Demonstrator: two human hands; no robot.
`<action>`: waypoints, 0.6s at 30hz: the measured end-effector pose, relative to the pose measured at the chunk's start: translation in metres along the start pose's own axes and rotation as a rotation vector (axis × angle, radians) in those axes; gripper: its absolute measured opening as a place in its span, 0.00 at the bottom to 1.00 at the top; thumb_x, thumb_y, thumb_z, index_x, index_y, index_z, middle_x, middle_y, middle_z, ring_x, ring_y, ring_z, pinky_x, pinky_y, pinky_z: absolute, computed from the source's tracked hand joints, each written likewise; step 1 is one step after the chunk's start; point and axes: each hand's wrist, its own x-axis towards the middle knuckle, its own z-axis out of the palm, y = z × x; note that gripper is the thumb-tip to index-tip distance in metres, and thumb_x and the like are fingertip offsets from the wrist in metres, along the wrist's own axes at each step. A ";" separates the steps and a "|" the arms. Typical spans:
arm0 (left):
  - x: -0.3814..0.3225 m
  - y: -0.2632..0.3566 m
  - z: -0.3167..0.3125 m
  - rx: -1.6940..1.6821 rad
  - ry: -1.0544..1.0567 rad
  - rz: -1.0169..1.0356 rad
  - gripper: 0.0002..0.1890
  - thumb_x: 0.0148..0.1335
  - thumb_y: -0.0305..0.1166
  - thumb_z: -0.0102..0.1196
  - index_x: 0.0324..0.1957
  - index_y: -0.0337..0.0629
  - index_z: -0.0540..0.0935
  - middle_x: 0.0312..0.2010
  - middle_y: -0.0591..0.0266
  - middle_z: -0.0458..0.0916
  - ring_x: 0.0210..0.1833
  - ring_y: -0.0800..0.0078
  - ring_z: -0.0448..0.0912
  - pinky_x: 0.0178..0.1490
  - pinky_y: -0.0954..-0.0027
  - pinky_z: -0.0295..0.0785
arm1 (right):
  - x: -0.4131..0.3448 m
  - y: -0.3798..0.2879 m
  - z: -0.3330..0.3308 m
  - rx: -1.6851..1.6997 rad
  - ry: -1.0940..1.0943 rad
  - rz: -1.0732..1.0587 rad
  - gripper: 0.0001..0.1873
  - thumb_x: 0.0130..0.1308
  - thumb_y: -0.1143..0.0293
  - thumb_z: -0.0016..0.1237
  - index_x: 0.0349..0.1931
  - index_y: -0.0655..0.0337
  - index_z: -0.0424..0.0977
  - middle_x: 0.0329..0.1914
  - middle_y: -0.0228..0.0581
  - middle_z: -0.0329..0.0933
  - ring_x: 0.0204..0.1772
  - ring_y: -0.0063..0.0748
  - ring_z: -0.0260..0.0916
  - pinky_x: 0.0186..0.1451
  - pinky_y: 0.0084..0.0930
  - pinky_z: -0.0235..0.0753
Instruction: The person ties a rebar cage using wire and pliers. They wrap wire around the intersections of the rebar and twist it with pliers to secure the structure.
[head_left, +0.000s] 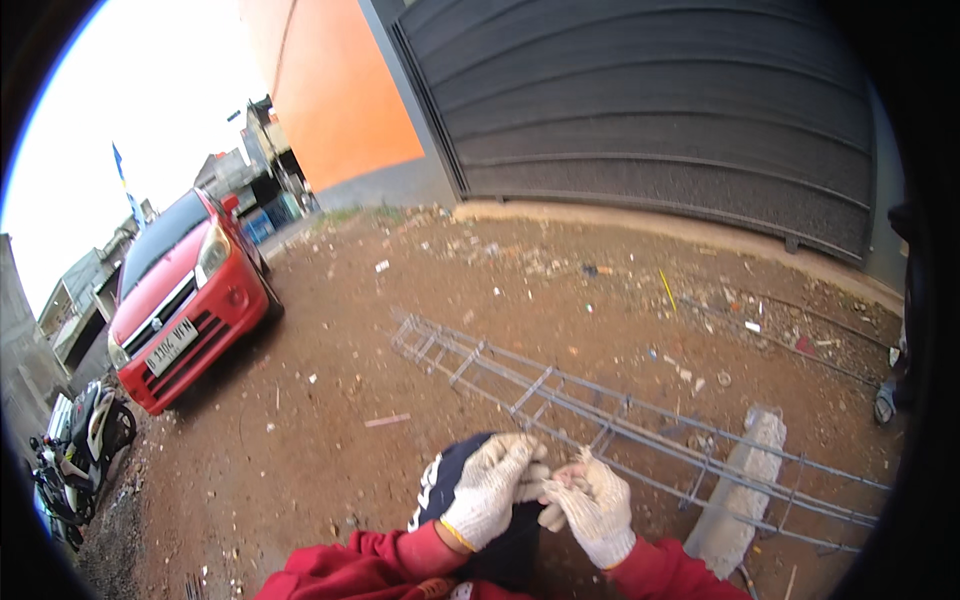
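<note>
My left hand (491, 480), in a white knit work glove with a yellow cuff edge, is curled in front of my dark trousers (457, 469). My right hand (592, 502) wears a matching glove, and bare skin shows at some of its fingertips. The fingers of both hands meet or nearly meet; whether something small is pinched between them cannot be made out. Just beyond them a long steel rebar cage (551, 397), tied with stirrups, stretches across the dirt. Its near right part rests over a rough concrete post (739, 480).
A red car (195, 292) is parked at the left, with a motorcycle (82, 450) nearer. Loose bars (787, 341) lie by a dark metal gate (645, 112). Another person's foot (885, 401) shows at the right edge. Rubble and a wood strip (388, 420) litter the dirt.
</note>
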 end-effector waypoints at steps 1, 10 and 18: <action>0.002 0.001 0.002 0.075 0.008 -0.048 0.13 0.74 0.36 0.50 0.49 0.37 0.76 0.41 0.57 0.81 0.41 0.67 0.83 0.43 0.65 0.81 | 0.006 -0.006 -0.001 -0.042 0.048 0.001 0.11 0.68 0.71 0.54 0.43 0.71 0.74 0.32 0.46 0.81 0.28 0.32 0.82 0.25 0.23 0.80; -0.021 0.001 0.030 0.254 -0.185 -0.091 0.14 0.76 0.39 0.47 0.47 0.37 0.76 0.33 0.64 0.83 0.30 0.80 0.81 0.34 0.78 0.79 | 0.023 -0.030 -0.023 -0.516 0.028 -0.464 0.10 0.65 0.69 0.59 0.41 0.64 0.77 0.30 0.32 0.78 0.25 0.17 0.73 0.30 0.18 0.74; -0.027 0.006 0.026 0.562 -0.239 -0.019 0.11 0.75 0.33 0.47 0.47 0.35 0.77 0.36 0.61 0.87 0.20 0.86 0.74 0.26 0.81 0.71 | 0.025 -0.029 -0.042 0.073 0.011 0.084 0.13 0.66 0.69 0.58 0.45 0.69 0.78 0.33 0.37 0.83 0.24 0.16 0.73 0.24 0.13 0.69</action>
